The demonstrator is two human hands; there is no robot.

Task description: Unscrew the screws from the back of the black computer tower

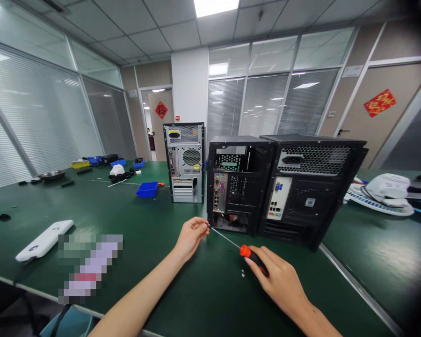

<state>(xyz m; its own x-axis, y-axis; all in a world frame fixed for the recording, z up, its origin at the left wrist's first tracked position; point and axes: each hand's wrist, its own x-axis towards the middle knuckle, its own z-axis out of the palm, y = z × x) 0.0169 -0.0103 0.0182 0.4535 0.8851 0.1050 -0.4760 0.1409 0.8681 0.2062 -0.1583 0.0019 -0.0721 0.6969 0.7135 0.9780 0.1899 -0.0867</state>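
Observation:
My right hand (279,276) is wrapped round the red and black handle of a screwdriver (245,251), whose thin shaft points up and to the left. The fingers of my left hand (192,236) are pinched together at the screwdriver's tip, with something small and dark between them. Both tip and fingers are beside the lower left corner of an open black computer case (240,187). A few small pieces (243,273) lie on the green table (203,299) near my right hand.
A second black case (312,187) stands at the right and a silver-backed case (185,161) at the left. Blue bin (147,189), white device (45,239) and metal bowl (52,175) are on the left. White objects (388,189) rest at the far right.

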